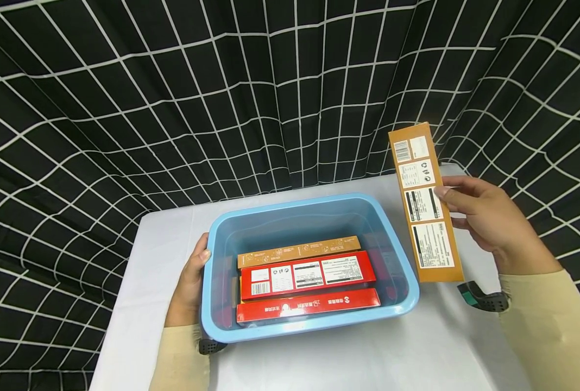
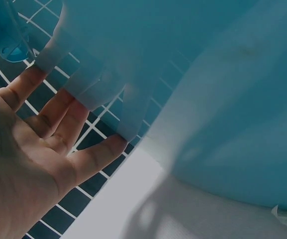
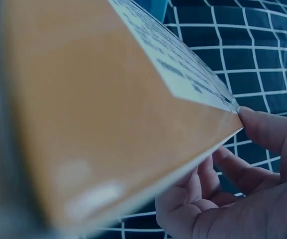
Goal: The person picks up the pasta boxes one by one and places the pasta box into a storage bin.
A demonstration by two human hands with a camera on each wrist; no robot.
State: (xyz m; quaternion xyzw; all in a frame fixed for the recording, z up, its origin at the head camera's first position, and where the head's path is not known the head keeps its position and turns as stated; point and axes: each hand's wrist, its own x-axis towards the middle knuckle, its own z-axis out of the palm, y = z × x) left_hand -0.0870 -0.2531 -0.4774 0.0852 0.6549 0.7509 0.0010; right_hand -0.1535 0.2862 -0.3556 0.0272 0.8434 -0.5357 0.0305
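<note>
At the right of the head view my right hand [image 1: 490, 217] holds a long tan box [image 1: 419, 217], thumb on its labelled face and the other fingers behind its edge. The box stands tilted beside the blue bin [image 1: 314, 203], raised above the white table. In the right wrist view the tan box's plain side [image 3: 103, 114] fills much of the picture, with thumb and fingers at its corner. My left hand [image 1: 189, 282] is at the bin's left side. In the left wrist view its extended fingers [image 2: 101, 154] touch the bluish outer wall.
Inside the bin two red boxes [image 1: 309, 274] and another tan box [image 1: 300, 251] lie side by side. A yellow edge shows at their left. The bin stands on a white-covered table [image 1: 163, 239]. Black cloth with white grid lines [image 1: 251, 98] rises behind and at both sides.
</note>
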